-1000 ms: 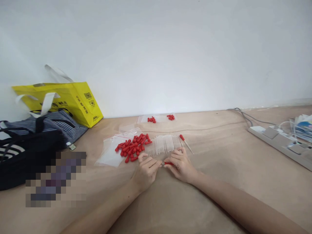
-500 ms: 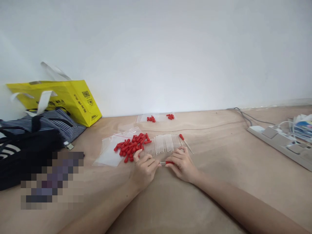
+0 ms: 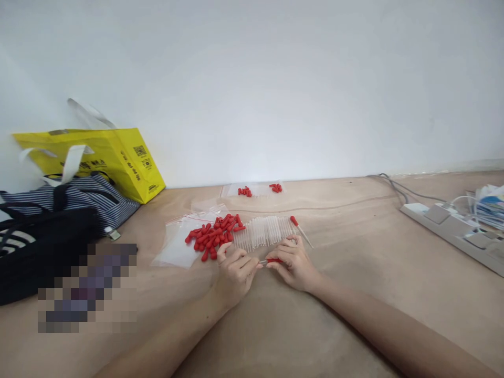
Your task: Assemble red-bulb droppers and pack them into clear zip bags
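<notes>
My left hand (image 3: 237, 273) pinches a thin clear dropper tube (image 3: 263, 262), most of it hidden in the fingers. My right hand (image 3: 292, 264) grips a red rubber bulb (image 3: 274, 260) at the tube's right end. How far the tube sits inside the bulb, I cannot tell. Just beyond my hands lies a row of clear dropper tubes (image 3: 262, 231). Left of that row is a pile of red rubber bulbs (image 3: 214, 236), partly on a clear zip bag (image 3: 173, 247). One dropper with a red bulb on it (image 3: 302, 231) rests at the row's right end.
Against the wall lies another clear bag (image 3: 258, 190) with small groups of red bulbs. A yellow bag (image 3: 118, 163), a striped bag (image 3: 100, 197) and a black bag (image 3: 51, 241) stand at left. At right are a power strip (image 3: 444, 231), cables and papers (image 3: 490, 207).
The hands keep their grip on tube and bulb. The gap between the fingertips looks slightly narrower, with a little less tube showing. The camera view has shifted slightly.
</notes>
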`<act>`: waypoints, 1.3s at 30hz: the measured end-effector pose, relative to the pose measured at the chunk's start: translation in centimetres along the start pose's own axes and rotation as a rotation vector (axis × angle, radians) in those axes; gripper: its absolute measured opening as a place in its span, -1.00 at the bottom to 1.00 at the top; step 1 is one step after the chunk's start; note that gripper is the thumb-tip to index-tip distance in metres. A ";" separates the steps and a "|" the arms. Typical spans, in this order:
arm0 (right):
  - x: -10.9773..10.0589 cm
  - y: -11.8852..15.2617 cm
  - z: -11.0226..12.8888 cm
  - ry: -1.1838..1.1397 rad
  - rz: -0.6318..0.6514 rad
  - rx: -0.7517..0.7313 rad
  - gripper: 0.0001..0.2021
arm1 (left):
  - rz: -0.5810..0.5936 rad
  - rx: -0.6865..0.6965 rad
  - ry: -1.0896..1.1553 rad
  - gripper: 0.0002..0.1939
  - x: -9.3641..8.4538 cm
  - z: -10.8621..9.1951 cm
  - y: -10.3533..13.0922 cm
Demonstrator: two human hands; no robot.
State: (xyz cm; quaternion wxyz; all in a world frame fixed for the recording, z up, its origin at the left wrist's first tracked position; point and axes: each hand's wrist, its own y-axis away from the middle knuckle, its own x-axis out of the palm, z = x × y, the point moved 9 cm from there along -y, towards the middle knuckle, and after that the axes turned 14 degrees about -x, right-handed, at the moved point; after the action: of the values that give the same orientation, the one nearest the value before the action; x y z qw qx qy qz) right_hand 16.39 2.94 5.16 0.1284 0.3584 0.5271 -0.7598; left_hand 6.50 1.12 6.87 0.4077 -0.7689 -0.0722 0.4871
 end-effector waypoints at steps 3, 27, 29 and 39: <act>0.1 -0.1 0.0 0.033 0.042 -0.010 -0.86 | -0.008 0.007 -0.019 -0.76 0.0 0.0 0.0; 2.8 1.3 -4.1 -0.809 -0.342 0.582 -0.72 | -0.022 -0.109 0.082 -0.83 -0.6 0.4 -0.6; 1.9 1.2 -5.8 -0.731 -0.369 0.608 -0.66 | 0.003 -0.131 0.112 -0.84 -0.7 0.5 -0.7; -4.4 5.3 -17.9 -0.141 -0.055 0.949 -0.67 | 0.114 -0.170 0.061 -0.89 0.7 1.3 -0.7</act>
State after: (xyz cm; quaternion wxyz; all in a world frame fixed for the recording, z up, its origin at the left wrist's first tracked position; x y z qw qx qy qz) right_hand 29.86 15.93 0.98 -0.0339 0.3109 0.1216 -0.9420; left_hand 6.00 2.63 6.64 0.3145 -0.8181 -0.0569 0.4781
